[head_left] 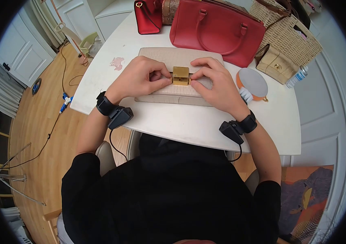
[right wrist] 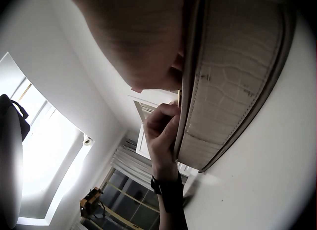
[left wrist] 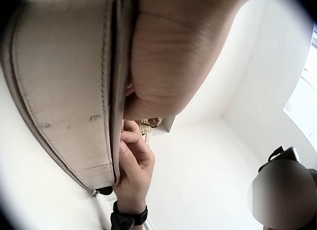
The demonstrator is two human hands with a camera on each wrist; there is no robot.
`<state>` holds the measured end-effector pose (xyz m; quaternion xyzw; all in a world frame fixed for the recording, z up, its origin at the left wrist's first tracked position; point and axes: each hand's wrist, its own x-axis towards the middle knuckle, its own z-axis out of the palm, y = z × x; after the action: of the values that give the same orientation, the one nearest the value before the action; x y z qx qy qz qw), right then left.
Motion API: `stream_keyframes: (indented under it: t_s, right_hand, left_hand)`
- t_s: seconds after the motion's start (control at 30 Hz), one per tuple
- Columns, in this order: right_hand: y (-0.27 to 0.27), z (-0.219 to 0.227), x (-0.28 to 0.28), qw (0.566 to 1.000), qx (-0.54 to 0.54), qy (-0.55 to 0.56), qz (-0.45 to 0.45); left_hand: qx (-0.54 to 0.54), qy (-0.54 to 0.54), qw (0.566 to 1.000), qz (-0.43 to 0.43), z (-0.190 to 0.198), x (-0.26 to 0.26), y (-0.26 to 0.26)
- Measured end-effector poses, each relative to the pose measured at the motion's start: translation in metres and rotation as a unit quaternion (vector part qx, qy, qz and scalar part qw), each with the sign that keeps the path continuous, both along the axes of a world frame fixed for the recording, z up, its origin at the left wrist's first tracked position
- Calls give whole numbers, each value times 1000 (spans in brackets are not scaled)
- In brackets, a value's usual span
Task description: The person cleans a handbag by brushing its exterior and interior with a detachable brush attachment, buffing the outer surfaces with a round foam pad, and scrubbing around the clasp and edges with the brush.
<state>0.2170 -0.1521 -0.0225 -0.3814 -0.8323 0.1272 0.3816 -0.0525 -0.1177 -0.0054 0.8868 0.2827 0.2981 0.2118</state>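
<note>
A cream, crocodile-textured handbag [head_left: 162,55] lies flat on the white table, its gold clasp [head_left: 180,72] facing up at the middle of the flap. At the clasp's left end, my left hand [head_left: 142,75] pinches with thumb and curled index finger. My right hand [head_left: 218,86] pinches the opposite end, its other fingers bent over the flap. Both wrist views show the bag's stitched side wall [left wrist: 64,91] with small dark scuffs. Across the bag, the left wrist view catches the right hand [left wrist: 136,165], and the right wrist view the left hand [right wrist: 161,136].
Behind the bag stand a red handbag [head_left: 185,30] and a smaller red bag [head_left: 145,22]. To the right are a woven straw bag [head_left: 276,34], a gold bag [head_left: 276,67], a spray can [head_left: 297,77] and a grey round item with an orange rim [head_left: 252,81]. The table [head_left: 173,120] has a curved front edge.
</note>
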Motion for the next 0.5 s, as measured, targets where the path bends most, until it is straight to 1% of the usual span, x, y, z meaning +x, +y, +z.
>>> stream_keyframes:
  t_s: [0.1,0.2,0.33,0.4,0.5]
  right_hand:
    - [1,1,0,1000,12,-1,7]
    - [1,0,1,1000,-4,10,18]
    - [2,0,0,1000,-1,6,18]
    - [1,0,0,1000,7,1,13]
    - [0,1,-2,1000,23,2,8]
  left_hand:
    - [6,7,1000,2,-2,-1,2]
    - [21,-3,1000,-11,-4,1,4]
    - [10,5,1000,-3,-3,1,4]
    - [42,20,999,3,0,2,1]
    - [61,17,998,17,1,3,-3]
